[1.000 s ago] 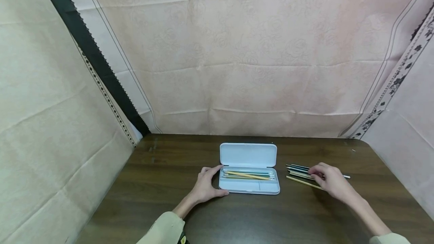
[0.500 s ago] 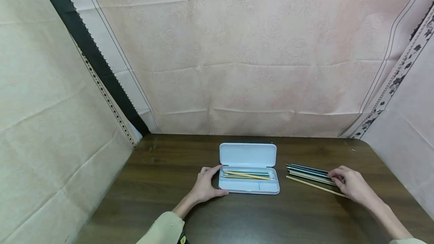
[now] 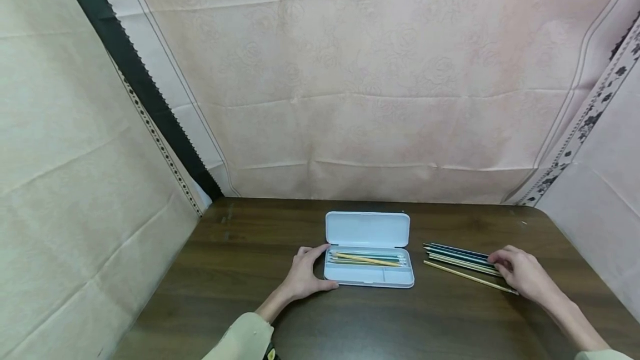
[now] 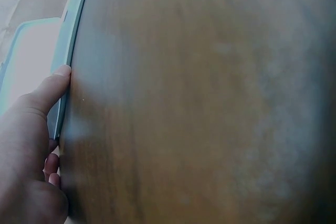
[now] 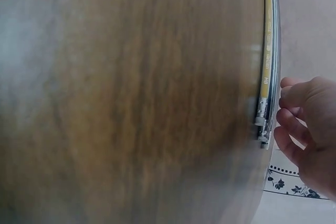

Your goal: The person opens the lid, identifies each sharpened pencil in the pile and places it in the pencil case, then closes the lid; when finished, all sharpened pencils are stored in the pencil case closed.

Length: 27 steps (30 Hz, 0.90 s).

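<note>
A pale blue pencil case (image 3: 367, 275) lies open on the table, its lid tilted back, with several yellow and green pencils (image 3: 367, 259) in its long compartment. My left hand (image 3: 303, 274) grips the case's left end between thumb and fingers, the thumb (image 4: 56, 83) along the near edge in the left wrist view. To the right, several dark green and yellow pencils (image 3: 457, 257) lie side by side. My right hand (image 3: 522, 272) pinches a dark pencil in that row near its right end; its fingertips partly hide the contact. A yellow pencil (image 5: 268, 40) shows nearest in the right wrist view.
The brown wooden table (image 3: 380, 326) ends at a cloth-covered wall (image 3: 350, 99) behind. Pale cloth hangs on both sides too. One yellow pencil (image 3: 470, 277) lies slightly apart, in front of the row. The case has small front compartments.
My right hand has moved right along the pencils, from their middle to their right ends, then stayed there. The left hand and the case have stayed in place.
</note>
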Each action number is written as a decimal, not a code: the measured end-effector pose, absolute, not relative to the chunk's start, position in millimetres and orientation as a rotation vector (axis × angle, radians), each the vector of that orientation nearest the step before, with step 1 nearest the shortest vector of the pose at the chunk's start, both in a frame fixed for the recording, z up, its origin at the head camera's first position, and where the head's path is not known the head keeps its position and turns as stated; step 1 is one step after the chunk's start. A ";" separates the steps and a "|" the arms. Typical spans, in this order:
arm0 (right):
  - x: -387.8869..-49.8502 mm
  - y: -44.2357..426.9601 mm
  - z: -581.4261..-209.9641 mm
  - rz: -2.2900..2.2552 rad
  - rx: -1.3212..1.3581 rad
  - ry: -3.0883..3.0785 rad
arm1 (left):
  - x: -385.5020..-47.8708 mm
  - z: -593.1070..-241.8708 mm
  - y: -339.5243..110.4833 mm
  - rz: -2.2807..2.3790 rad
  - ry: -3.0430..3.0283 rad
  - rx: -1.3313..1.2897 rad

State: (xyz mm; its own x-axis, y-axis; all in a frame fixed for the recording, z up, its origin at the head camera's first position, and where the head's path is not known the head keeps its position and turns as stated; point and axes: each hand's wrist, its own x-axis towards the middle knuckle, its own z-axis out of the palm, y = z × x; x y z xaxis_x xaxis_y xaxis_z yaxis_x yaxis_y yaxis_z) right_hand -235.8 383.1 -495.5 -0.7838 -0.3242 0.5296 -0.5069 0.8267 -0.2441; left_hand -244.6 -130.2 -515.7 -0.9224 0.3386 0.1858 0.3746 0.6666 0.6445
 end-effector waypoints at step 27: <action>-237.7 384.5 -498.9 0.507 0.575 -2.576 | -244.0 -515.8 -130.5 -1.111 -2.825 -0.601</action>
